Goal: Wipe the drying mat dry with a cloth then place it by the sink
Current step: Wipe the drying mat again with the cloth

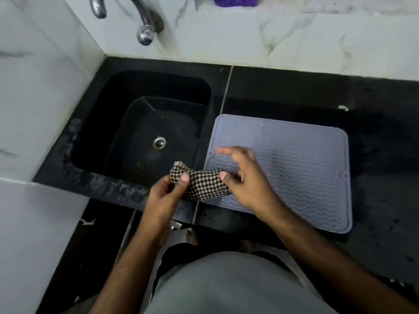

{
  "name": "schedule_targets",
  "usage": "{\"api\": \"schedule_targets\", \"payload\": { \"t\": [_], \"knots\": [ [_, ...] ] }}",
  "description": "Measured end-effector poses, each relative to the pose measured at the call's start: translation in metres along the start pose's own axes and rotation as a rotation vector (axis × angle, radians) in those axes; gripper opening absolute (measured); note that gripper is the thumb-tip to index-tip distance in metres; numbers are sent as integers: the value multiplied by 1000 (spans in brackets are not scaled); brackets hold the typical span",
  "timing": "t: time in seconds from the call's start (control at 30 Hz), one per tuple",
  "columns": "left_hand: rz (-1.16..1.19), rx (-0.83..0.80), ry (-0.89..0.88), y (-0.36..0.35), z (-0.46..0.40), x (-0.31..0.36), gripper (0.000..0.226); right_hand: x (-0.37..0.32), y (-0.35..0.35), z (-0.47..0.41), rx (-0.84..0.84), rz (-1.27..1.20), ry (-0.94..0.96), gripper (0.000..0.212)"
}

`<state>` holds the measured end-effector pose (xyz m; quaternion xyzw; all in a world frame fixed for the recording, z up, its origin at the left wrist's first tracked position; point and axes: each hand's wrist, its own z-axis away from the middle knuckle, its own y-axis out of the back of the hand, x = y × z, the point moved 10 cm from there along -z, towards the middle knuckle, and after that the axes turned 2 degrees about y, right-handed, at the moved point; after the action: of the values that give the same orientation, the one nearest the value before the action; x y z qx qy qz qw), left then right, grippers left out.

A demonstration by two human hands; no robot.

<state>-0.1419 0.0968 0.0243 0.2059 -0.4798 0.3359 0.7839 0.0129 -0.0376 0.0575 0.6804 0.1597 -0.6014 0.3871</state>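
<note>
The dark bench (294, 87) carries a black sink (140, 123) on the left and, just right of it, the grey ridged drying mat (294, 159), lying flat. Both hands hold the checked cloth (201, 184) over the mat's near-left corner: the left hand (167, 196) pinches one end, the right hand (244, 177) pinches the other with its remaining fingers spread. Best to bunch the cloth into a pad, then wipe along the wavy ridges, where droplets likely sit.

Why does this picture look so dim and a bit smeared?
Head view: lighting is low, so the black stone counter and black sink swallow detail; the right hand shows motion blur; the chrome tap carries small glare spots; wide-angle distortion bends edges.
</note>
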Motion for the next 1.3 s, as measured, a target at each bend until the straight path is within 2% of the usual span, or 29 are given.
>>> {"api": "schedule_targets", "payload": {
  "t": [0.07, 0.1, 0.17, 0.23, 0.33, 0.4, 0.47, 0.53, 0.57, 0.63, 0.67, 0.7, 0.73, 0.8, 0.83, 0.93, 1.0, 1.1, 1.17, 1.3],
  "knots": [
    [-97, 21, -87, 8, 12, 4, 48, -17, -22, 6, -136, 45, 78, 45],
    [-177, 31, -130, 13, 16, 5, 57, -22, -33, 11, -195, 68, 83, 47],
    [-384, 56, -194, 25, 16, 7, 69, -22, -49, 16, -254, 190, 71, 68],
    [-519, 34, -241, 37, 13, 9, 75, -22, -58, 17, -248, 354, 87, 75],
    [-688, -45, -229, 46, 8, 0, 76, -31, -69, 19, -234, 524, 142, 57],
    [-816, -63, -191, 53, 9, -11, 89, -38, -81, 25, -252, 642, 188, 45],
    [-781, -78, -221, 60, 10, -18, 118, -42, -96, 32, -301, 716, 205, 42],
    [-765, -179, -313, 59, 12, -20, 127, -44, -109, 36, -369, 695, 186, 46],
    [-792, -256, -342, 57, 12, -20, 116, -45, -113, 37, -399, 650, 142, 51],
    [-715, -392, -294, 54, 14, -29, 72, -43, -111, 34, -403, 539, 28, 64],
    [-566, -428, -223, 55, 16, -33, 55, -41, -108, 30, -367, 481, -14, 68],
    [-409, -426, -159, 60, 14, -37, 47, -37, -106, 26, -318, 378, -56, 68],
    [-253, -406, -100, 64, 13, -39, 47, -32, -104, 22, -250, 234, -89, 65],
    [-100, -338, -34, 68, 10, -48, 52, -11, -102, 19, -90, -32, -182, 51],
    [-65, -305, 1, 68, 7, -55, 54, 1, -101, 19, -24, -60, -211, 45],
    [-65, -213, 31, 69, -3, -73, 61, 15, -102, 12, 65, 135, -166, 35],
    [-278, -177, -106, 68, -11, -68, 57, 20, -101, 1, 103, 255, -156, 32],
    [-890, -170, -390, 49, -15, -51, 47, 29, -105, -21, 121, 361, -157, 27],
    [-1179, -154, -456, 39, -16, -48, 43, 39, -114, -33, 79, 451, -152, 23],
    [-1344, -117, -453, 34, -21, -46, 45, 43, -122, -39, 29, 549, -141, 22]
  ]
}}
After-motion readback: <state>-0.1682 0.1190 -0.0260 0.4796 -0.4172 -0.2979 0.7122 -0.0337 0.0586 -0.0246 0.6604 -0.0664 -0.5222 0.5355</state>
